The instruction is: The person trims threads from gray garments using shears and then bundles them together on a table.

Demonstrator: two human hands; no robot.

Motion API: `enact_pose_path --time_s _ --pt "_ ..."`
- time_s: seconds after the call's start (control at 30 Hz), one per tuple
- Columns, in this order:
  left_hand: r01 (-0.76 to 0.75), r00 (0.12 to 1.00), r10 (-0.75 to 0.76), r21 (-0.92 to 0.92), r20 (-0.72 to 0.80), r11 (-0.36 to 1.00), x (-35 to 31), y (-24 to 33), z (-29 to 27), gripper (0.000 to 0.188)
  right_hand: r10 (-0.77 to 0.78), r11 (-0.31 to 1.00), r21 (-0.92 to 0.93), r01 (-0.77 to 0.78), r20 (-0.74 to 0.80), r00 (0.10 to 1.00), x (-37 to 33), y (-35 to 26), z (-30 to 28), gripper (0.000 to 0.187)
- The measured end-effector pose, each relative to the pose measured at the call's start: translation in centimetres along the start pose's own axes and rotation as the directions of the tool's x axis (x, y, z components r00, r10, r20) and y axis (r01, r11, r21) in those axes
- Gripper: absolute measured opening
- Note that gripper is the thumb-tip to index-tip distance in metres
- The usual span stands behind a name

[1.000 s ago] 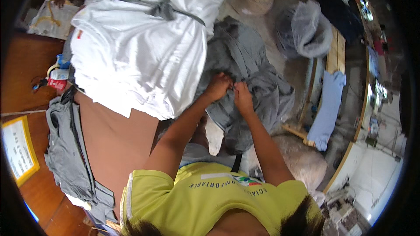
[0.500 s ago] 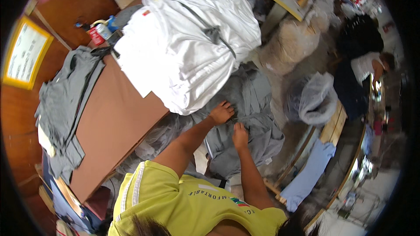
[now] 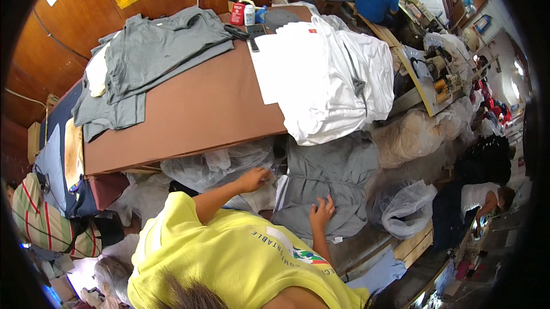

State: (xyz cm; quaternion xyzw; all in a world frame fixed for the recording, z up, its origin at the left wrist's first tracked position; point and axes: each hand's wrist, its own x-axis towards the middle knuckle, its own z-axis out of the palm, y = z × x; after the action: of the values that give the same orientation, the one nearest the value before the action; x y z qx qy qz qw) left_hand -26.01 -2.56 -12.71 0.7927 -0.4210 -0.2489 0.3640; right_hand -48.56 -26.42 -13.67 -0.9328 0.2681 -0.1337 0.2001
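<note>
A pile of grey cloth (image 3: 326, 174) hangs or lies below the table edge in front of me, its surface spread fairly flat. My right hand (image 3: 322, 210) is over the lower part of this cloth, fingers apart, with nothing seen in it. To the left of the cloth, my left hand (image 3: 255, 179) is off it, fingers loosely stretched and holding nothing I can see. A large stack of white garments (image 3: 338, 85), tied with a dark strip, rests on the table's right end just above the grey cloth.
The brown table (image 3: 212, 100) carries grey garments (image 3: 166, 51), a red container (image 3: 237, 13) and a white bottle (image 3: 249, 14). Beneath its edge lies clear plastic (image 3: 223, 166). An open plastic bag (image 3: 404, 211) stands right. Co-workers sit at the back (image 3: 377, 0) and at right (image 3: 480, 199).
Both hands, together on the grey cloth before, have let go and moved apart, the left one off to the left. The cloth now lies flatter. My view has turned left.
</note>
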Motion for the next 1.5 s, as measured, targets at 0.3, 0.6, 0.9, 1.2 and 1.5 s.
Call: enact_pose_path --time_s 0.3,0.6,0.9,1.2,1.5 --pt "0.209 0.977 -0.199 -0.558 0.08 0.803 -9.4 -2.9 -11.7 0.02 0.218 0.915 0.361 -0.18 -0.069 0.973 -4.3 -5.4 4.6 0.028" --pt "0.156 0.969 -0.243 -0.853 0.035 0.498 -9.8 -1.2 -22.3 0.024 0.27 0.291 0.837 -0.463 0.392 0.879 5.5 -15.8 3.1 0.017" --pt "-0.124 0.979 -0.029 -0.704 -0.202 0.699 0.4 4.1 -27.5 0.025 0.48 0.033 0.935 -0.352 0.294 0.826 14.7 -12.2 -3.0 0.015" --pt "-0.419 0.814 0.421 0.099 -0.399 0.903 23.1 13.1 -33.1 0.026 0.549 -0.141 0.966 -0.215 0.258 0.795 28.7 1.9 -1.0 0.021" --pt "-0.173 0.931 0.276 0.377 -0.239 0.91 48.0 9.8 -34.0 0.055 0.482 -0.48 0.8 -0.359 0.583 0.654 33.8 1.6 3.0 0.032"
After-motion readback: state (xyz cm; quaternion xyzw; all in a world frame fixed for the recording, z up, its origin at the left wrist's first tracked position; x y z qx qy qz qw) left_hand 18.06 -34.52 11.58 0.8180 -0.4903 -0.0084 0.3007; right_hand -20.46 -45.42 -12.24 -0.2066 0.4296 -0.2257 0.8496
